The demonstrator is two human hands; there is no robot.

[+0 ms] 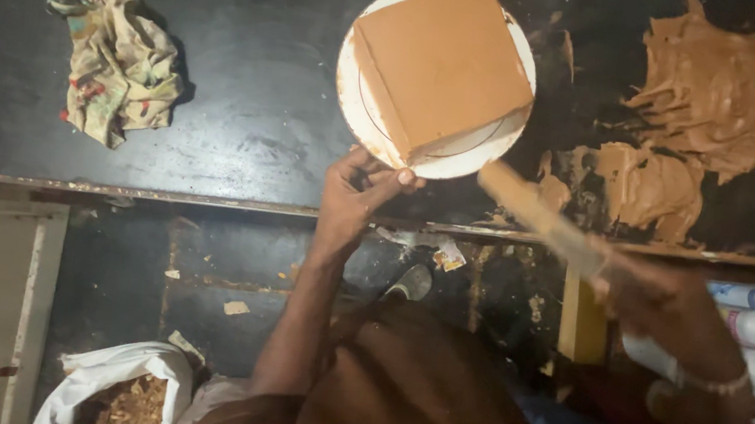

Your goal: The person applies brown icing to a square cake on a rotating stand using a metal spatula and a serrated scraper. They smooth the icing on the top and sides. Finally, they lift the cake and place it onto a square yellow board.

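Dark worktop — one plate, one block; left hand pinches plate rim, right hand grips spatula.

left hand pinching, right hand gripping, blurred

Left hand on white plate under brown block; right hand gripping smeared wooden spatula.
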